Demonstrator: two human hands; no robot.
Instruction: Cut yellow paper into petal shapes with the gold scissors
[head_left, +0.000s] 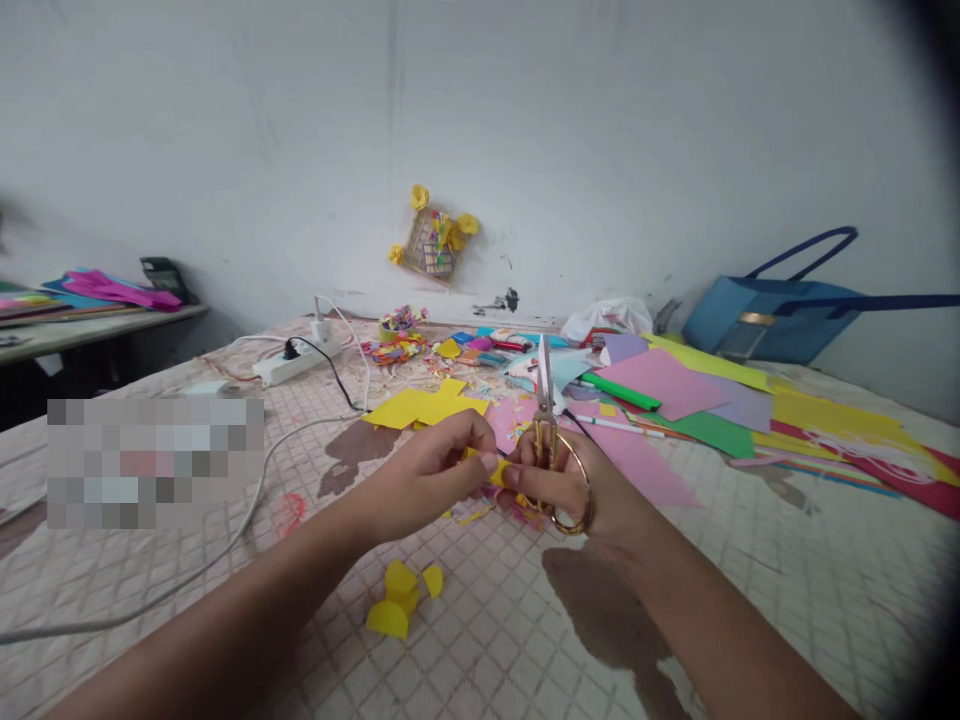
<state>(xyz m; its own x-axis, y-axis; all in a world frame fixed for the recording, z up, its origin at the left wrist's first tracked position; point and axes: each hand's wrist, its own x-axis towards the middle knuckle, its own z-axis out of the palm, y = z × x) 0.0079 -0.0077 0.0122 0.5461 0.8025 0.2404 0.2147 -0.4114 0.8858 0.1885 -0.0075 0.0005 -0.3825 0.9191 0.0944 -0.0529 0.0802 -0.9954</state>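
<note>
Between the fingertips of both hands is a small folded piece of yellow paper. My left hand pinches its left end. With thumb and finger my right hand pinches the other end. A pair of scissors with gold handles also hangs on my right hand, its blades pointing up and away and nearly closed. Below my left hand, several cut yellow paper pieces lie on the table. Larger yellow paper lies just beyond my hands, and small scraps are scattered beneath them.
The table has a worn, grid-patterned cover. Coloured paper sheets pile up on the right, near a blue bag. At left, a power strip trails a white cable. A woven decoration with yellow flowers hangs on the wall.
</note>
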